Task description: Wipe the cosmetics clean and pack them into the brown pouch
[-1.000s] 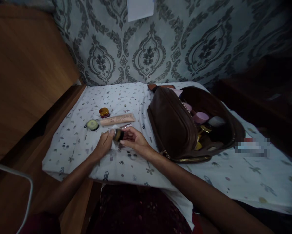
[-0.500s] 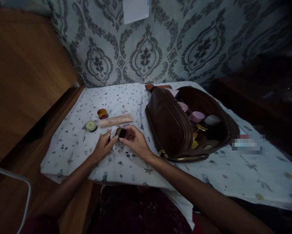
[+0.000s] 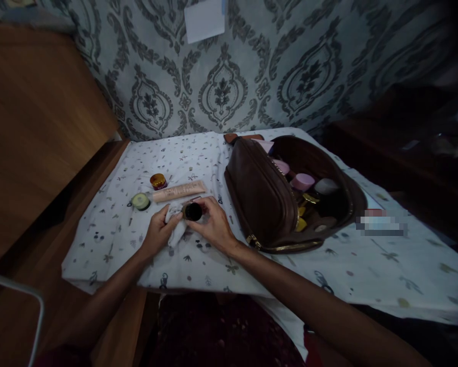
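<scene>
Both your forearms reach in from the lower edge and meet near the middle of the cloth-covered tabletop (image 3: 366, 275). Your left hand (image 3: 158, 233) rests low on the surface, its fingers (image 3: 174, 218) clenched on a crumpled white cloth (image 3: 176, 230) and pressing it against the side of the small dark jar (image 3: 193, 211). Your right hand (image 3: 214, 227) curls over from the other side, thumb and fingers grasping the jar. The jar sits between both hands, just above the tabletop, round opening tilted toward you.

Just beyond your hands lie a small jar with a gold lid (image 3: 158, 181), a long peach tube (image 3: 179, 191) lying flat, and a flat round tin (image 3: 141, 201) at the tube's left end.

To your right a brown bag (image 3: 263, 199) of smooth leather-like material stands unzipped, a gold zipper along its rim. Inside it are pink round lids (image 3: 303, 181), a pale cap (image 3: 326, 186) and some gold-coloured pieces (image 3: 301, 224); the rest is too dark to tell.

The tabletop's cover is white with small scattered prints and hangs over the near edge. Behind it stands a wall (image 3: 309, 76) papered in a grey damask pattern, with a sheet of white paper (image 3: 204, 20) on it.
</scene>
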Motion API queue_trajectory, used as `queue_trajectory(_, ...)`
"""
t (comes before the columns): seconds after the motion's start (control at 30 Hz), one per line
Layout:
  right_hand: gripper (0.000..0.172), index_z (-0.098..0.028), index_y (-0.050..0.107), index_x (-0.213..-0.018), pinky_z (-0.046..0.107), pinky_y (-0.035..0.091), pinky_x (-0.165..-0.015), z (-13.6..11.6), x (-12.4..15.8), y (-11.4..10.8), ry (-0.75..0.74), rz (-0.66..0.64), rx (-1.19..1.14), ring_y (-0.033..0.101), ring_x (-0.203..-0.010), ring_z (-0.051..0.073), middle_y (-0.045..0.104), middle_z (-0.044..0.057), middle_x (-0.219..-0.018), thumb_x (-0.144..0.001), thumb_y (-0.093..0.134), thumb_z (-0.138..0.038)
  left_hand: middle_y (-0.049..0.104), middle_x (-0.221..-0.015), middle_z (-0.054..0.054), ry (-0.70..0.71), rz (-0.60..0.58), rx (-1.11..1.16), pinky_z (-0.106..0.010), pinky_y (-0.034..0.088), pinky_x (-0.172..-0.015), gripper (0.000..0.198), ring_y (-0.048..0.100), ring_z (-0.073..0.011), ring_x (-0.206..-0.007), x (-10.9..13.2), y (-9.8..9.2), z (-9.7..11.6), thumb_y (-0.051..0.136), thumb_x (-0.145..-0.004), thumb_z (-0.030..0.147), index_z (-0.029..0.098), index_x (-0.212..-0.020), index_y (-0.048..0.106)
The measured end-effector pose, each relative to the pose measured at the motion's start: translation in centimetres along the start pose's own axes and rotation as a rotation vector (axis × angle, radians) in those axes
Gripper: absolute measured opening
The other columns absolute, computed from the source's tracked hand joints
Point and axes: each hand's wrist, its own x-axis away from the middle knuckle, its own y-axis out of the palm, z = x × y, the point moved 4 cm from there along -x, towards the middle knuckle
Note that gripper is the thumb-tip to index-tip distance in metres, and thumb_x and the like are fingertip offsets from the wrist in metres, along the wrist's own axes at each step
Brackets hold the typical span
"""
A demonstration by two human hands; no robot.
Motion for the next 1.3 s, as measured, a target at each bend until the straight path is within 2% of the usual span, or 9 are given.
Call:
queue_trajectory(0.17, 0.031, -0.023, 0.053, -0.096, 0.033, 0.049, -0.078, 0.2, 0.2, 0.4, 0.093, -0.072, -0.009, 0.063, -0.084, 0.021, 0.065, 0.000, -0.091, -0.072, 0.072, -0.027, 0.071, -0.105, -0.008, 0.110, 0.066, -0.073, -0.035, 0.053, -0.089, 0.042, 0.065, -0.0217, -0.096, 0.4, -0.3, 0.3, 0.045, -0.098, 0.049, 0.015, -0.115, 0.063)
queue_trajectory(0.27, 0.029, -0.022, 0.053, -0.093, 0.032, 0.048, -0.077, 0.3, 0.3, 0.5, 0.090, -0.092, 0.024, 0.061, -0.083, 0.021, 0.063, 0.000, -0.087, -0.070, 0.071, -0.027, 0.062, -0.135, -0.014, 0.313, -0.044, -0.167, -0.042, 0.043, -0.111, 0.042, 0.057, -0.0248, -0.127, 0.8, 0.3, 0.9, 0.040, -0.102, 0.039, 0.017, -0.133, 0.057)
queue_trajectory(0.37, 0.025, -0.021, 0.054, -0.089, 0.031, 0.047, -0.077, 0.3, 0.4, 0.5, 0.096, -0.108, 0.027, 0.059, -0.084, 0.020, 0.062, 0.000, -0.087, -0.069, 0.069, -0.024, 0.053, -0.148, -0.014, 0.508, -0.177, -0.271, -0.041, 0.040, -0.115, 0.038, 0.050, -0.0229, -0.138, 1.3, 1.0, 1.5, 0.045, -0.100, 0.025, 0.020, -0.137, 0.057)
queue_trajectory(0.5, 0.029, -0.019, 0.061, -0.095, 0.028, 0.047, -0.075, 0.0, 0.5, 0.3, 0.170, -0.156, 0.008, 0.059, -0.081, 0.017, 0.065, -0.001, -0.088, -0.068, 0.071, -0.023, 0.064, -0.136, -0.011, 0.593, -0.103, -0.329, -0.037, 0.046, -0.110, 0.033, 0.058, -0.0202, -0.129, 1.6, 0.6, 1.9, 0.051, -0.097, 0.017, 0.021, -0.126, 0.065)
queue_trajectory(0.63, 0.037, -0.019, 0.064, -0.099, 0.026, 0.047, -0.072, -0.9, 0.6, -0.1, 0.221, -0.158, -0.002, 0.060, -0.077, 0.016, 0.067, -0.002, -0.087, -0.068, 0.080, -0.032, 0.074, -0.114, -0.008, 0.477, 0.037, -0.402, -0.029, 0.053, -0.097, 0.026, 0.069, -0.0185, -0.107, 1.3, -0.4, 1.5, 0.052, -0.096, 0.023, 0.017, -0.114, 0.069)
queue_trajectory(0.77, 0.041, -0.019, 0.065, -0.104, 0.025, 0.048, -0.071, -3.3, 0.7, -1.4, 0.152, -0.146, -0.022, 0.061, -0.076, 0.015, 0.069, -0.001, -0.088, -0.069, 0.082, -0.032, 0.076, -0.099, -0.006, 0.412, 0.060, -0.482, -0.025, 0.056, -0.084, 0.027, 0.072, -0.0179, -0.092, 1.0, -0.6, 1.2, 0.050, -0.095, 0.032, 0.016, -0.106, 0.069)
queue_trajectory(0.9, 0.040, -0.020, 0.064, -0.108, 0.026, 0.051, -0.079, -7.2, 0.8, -5.2, 0.006, -0.119, -0.127, 0.065, -0.083, 0.015, 0.070, 0.000, -0.094, -0.072, 0.079, -0.030, 0.077, -0.092, -0.003, 0.351, 0.057, -0.524, -0.021, 0.055, -0.071, 0.032, 0.072, -0.0158, -0.079, 0.7, -0.6, 0.9, 0.047, -0.095, 0.040, 0.018, -0.103, 0.067)
queue_trajectory(1.1, 0.038, -0.020, 0.060, -0.108, 0.031, 0.051, -0.092, -11.5, 0.4, -14.8, -0.031, 0.039, -0.180, 0.066, -0.102, 0.018, 0.069, 0.005, -0.109, -0.077, 0.079, -0.031, 0.076, -0.075, -0.002, 0.231, 0.081, -0.625, -0.020, 0.053, -0.056, 0.039, 0.072, -0.0177, -0.064, 0.1, -0.6, 0.7, 0.045, -0.091, 0.052, 0.019, -0.091, 0.066)
queue_trajectory(1.3, 0.034, -0.021, 0.062, -0.104, 0.035, 0.052, -0.091, -13.1, 0.3, -22.6, -0.033, 0.222, 0.094, 0.066, -0.102, 0.021, 0.069, 0.004, -0.105, -0.078, 0.080, -0.031, 0.075, -0.069, 0.000, 0.163, 0.082, -0.709, -0.022, 0.052, -0.051, 0.039, 0.071, -0.0186, -0.058, -0.3, -0.4, 0.9, 0.044, -0.086, 0.055, 0.023, -0.083, 0.066)
